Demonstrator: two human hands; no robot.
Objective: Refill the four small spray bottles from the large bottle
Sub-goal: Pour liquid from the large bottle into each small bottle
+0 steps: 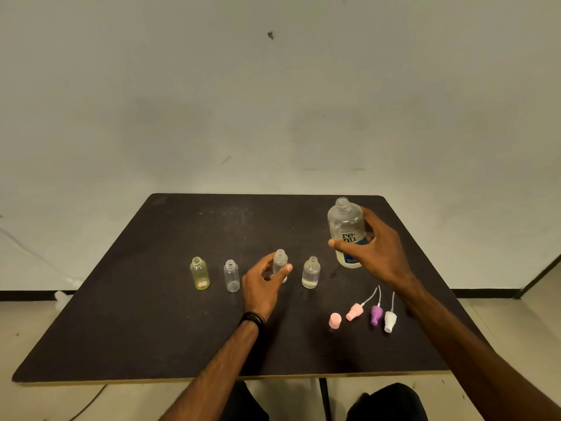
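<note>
Flanking the left hand (263, 284) gripping one small bottle (280, 261) stand three others; right hand (376, 247) grips large bottle (346, 229).

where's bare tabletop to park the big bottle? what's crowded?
Free: the far half of the table behind the small bottles, the left side beyond the yellow bottle, and the near strip before the edge. Crowded: the bottle row around the left hand, and the spray caps near the right hand holding the large bottle.
</note>
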